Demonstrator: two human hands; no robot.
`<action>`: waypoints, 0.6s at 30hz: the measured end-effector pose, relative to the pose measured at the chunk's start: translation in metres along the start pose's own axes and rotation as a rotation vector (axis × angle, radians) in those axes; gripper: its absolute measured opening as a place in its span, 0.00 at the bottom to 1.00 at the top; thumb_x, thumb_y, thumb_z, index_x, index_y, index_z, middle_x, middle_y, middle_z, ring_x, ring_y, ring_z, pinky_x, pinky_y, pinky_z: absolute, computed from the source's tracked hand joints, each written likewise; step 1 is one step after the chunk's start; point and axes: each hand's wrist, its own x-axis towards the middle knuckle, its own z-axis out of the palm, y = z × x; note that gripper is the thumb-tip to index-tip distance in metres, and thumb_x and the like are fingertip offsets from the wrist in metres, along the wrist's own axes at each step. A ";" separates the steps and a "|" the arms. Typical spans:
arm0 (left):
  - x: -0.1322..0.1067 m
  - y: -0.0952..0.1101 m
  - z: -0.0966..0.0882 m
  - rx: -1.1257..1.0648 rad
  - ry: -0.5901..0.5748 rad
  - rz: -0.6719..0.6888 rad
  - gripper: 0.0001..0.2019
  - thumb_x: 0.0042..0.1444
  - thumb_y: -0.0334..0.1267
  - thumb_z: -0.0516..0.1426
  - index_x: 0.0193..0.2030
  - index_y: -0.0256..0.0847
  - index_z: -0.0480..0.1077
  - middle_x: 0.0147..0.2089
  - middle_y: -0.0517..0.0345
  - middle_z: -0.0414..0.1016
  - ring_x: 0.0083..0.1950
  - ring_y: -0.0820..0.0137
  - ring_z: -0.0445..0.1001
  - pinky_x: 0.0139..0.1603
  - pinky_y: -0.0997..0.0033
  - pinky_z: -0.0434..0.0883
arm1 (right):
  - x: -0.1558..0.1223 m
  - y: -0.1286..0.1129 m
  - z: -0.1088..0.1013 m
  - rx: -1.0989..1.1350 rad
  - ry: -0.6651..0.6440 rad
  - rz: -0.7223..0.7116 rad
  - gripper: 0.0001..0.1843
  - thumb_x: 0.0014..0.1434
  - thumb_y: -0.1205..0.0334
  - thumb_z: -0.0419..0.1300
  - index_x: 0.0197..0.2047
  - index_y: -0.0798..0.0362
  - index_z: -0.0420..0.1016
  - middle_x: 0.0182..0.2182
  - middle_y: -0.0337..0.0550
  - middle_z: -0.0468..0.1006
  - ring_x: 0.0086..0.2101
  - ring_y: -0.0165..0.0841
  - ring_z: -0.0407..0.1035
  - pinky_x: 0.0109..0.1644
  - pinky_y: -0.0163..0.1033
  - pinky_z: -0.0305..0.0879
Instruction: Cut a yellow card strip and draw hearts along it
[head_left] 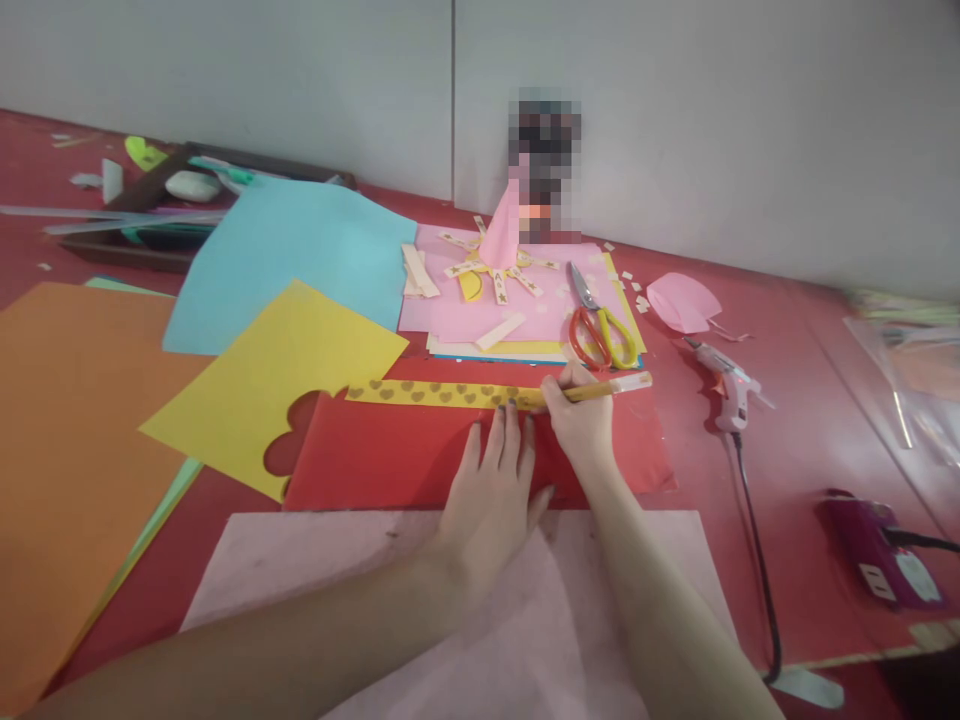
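Observation:
My left hand (491, 480) lies flat with fingers stretched out on a red paper sheet (390, 460), fingertips touching a yellow paper strip with heart marks (435, 393). My right hand (581, 415) is closed around a yellow pen (611, 387), its tip at the right end of the strip. The strip lies along the top edge of the red sheet.
Orange (67, 450), yellow (277, 380), light blue (292, 255) and pink (390, 570) sheets lie around. Behind are red-and-yellow scissors (596, 325), a pink cone craft (501, 240) and a pink cutout (681, 300). A glue gun (727, 385) with cord and a purple power strip (874, 550) sit at the right.

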 end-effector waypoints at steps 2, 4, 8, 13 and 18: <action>0.000 0.000 0.000 0.015 -0.003 0.003 0.29 0.60 0.46 0.39 0.62 0.26 0.51 0.64 0.36 0.51 0.65 0.52 0.50 0.61 0.50 0.52 | 0.000 0.000 0.000 0.031 -0.006 0.024 0.15 0.50 0.63 0.54 0.19 0.50 0.50 0.12 0.27 0.54 0.15 0.25 0.59 0.21 0.31 0.57; 0.000 0.000 0.000 0.019 -0.006 0.005 0.29 0.60 0.46 0.39 0.63 0.26 0.51 0.64 0.36 0.51 0.65 0.52 0.50 0.61 0.50 0.53 | -0.001 -0.001 -0.001 0.045 -0.005 0.032 0.15 0.51 0.62 0.54 0.19 0.50 0.51 0.12 0.27 0.55 0.15 0.26 0.60 0.21 0.31 0.57; 0.000 0.000 -0.001 0.009 -0.008 0.003 0.30 0.60 0.46 0.40 0.62 0.25 0.51 0.64 0.35 0.52 0.65 0.53 0.50 0.62 0.51 0.51 | 0.000 -0.001 -0.002 -0.006 0.009 -0.007 0.15 0.51 0.61 0.54 0.19 0.50 0.52 0.12 0.27 0.56 0.15 0.26 0.59 0.22 0.31 0.57; 0.000 0.000 -0.001 -0.005 -0.015 0.002 0.29 0.60 0.47 0.40 0.62 0.26 0.53 0.65 0.37 0.51 0.65 0.53 0.49 0.62 0.51 0.51 | 0.001 0.000 -0.001 -0.037 -0.018 -0.029 0.15 0.50 0.63 0.54 0.17 0.50 0.51 0.11 0.27 0.54 0.16 0.25 0.58 0.24 0.32 0.58; 0.000 0.000 0.000 0.009 -0.014 0.003 0.29 0.60 0.46 0.39 0.62 0.26 0.52 0.64 0.36 0.52 0.65 0.53 0.50 0.62 0.50 0.52 | 0.000 0.000 -0.001 -0.006 0.003 0.008 0.14 0.50 0.62 0.54 0.19 0.50 0.52 0.11 0.27 0.54 0.16 0.25 0.58 0.22 0.31 0.57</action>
